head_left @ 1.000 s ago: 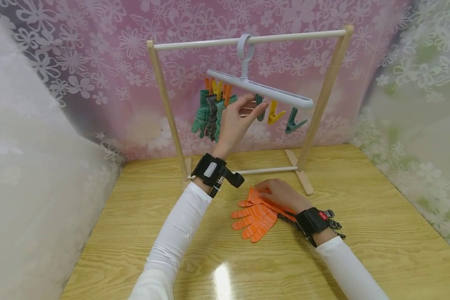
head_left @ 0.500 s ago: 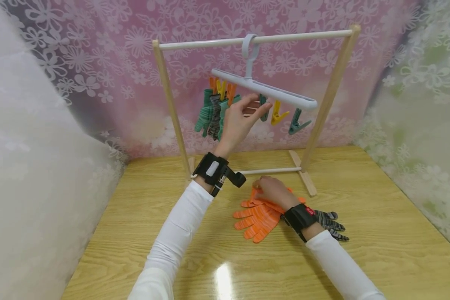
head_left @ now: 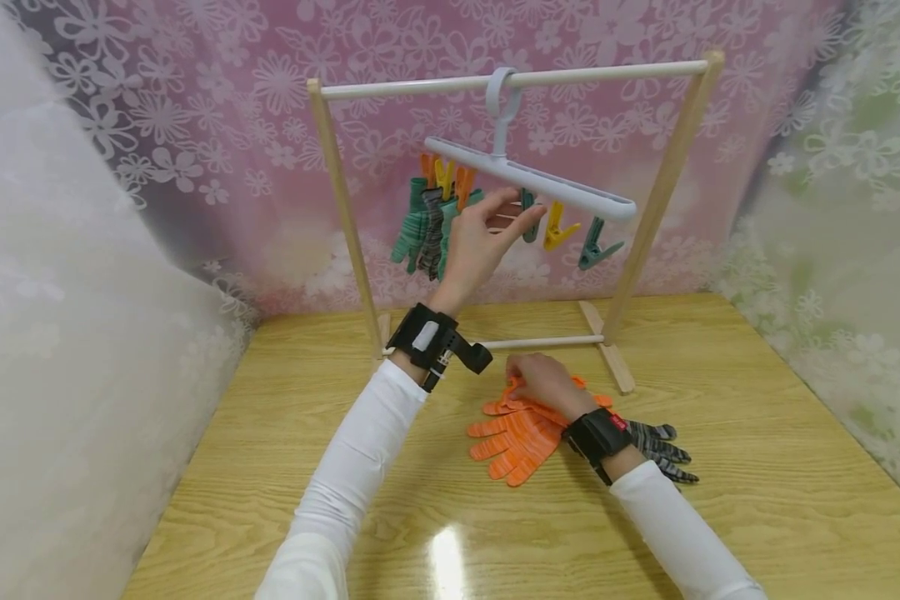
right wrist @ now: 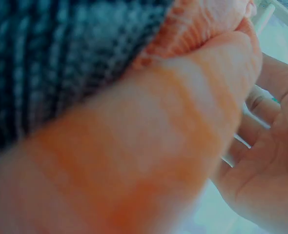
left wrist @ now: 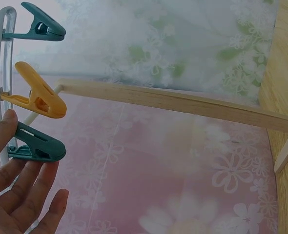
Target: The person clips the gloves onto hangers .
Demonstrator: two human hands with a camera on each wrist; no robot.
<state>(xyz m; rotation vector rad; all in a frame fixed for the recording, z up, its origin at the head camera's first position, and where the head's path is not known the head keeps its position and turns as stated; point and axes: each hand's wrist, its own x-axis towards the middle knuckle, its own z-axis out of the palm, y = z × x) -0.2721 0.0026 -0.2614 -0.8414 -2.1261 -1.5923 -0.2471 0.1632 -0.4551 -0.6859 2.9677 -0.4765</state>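
Note:
My left hand point(head_left: 478, 248) is raised under the pale blue hanger point(head_left: 570, 193). It pinches a dark green clothespin point(left wrist: 45, 147), thumb on the upper handle and fingers beneath. A yellow clothespin point(left wrist: 40, 99) and another dark green clothespin point(left wrist: 44, 25) hang beside it. Down on the table, my right hand point(head_left: 546, 382) grips the cuff end of an orange glove point(head_left: 516, 448); its fingertips are partly hidden by the fabric. Under the right wrist a grey-black glove point(head_left: 663, 450) sticks out. The orange glove fills much of the right wrist view, blurred.
The hanger hooks over the white bar point(head_left: 405, 87) of a wooden rack point(head_left: 663, 192). On its left side, orange and yellow clothespins point(head_left: 444, 177) hold green gloves point(head_left: 411, 229) and a grey glove point(head_left: 431, 237). Floral sheets point(head_left: 270, 175) surround the wooden table point(head_left: 285, 467).
My right hand has shifted slightly left at the orange glove's cuff, uncovering more of the grey-black glove. My left hand stays at the dark green clothespin.

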